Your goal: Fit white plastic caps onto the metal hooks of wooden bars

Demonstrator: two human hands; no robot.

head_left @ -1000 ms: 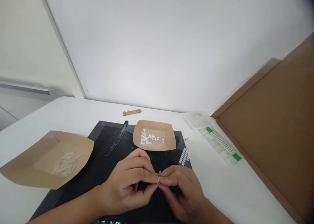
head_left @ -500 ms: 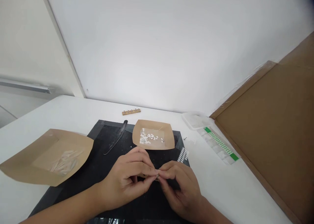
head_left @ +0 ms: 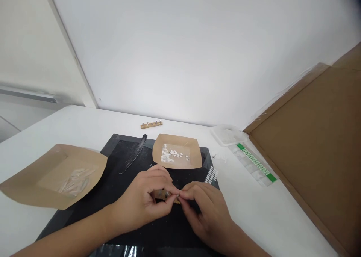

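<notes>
My left hand and my right hand meet over the black mat. Thumb and forefinger of each are pinched together on a tiny metal nail-stand pin, mostly covered by fingertips. Under the left fingers lies a tan strip, partly hidden; it resembles the nail-tip stand at the back, which carries a row of metal pins. Just beyond the hands, a brown paper tray holds many small white adhesive pieces.
A larger paper tray at left holds clear nail tips. A dark nail file lies on the mat. To the right are a sheet of white tabs, a loose metal pin, a green-labelled plastic packet and a cardboard panel.
Both hands have shifted slightly up and left in the view, still pinched together. More of the tan strip shows beneath the left fingers. The camera view has tilted slightly.
</notes>
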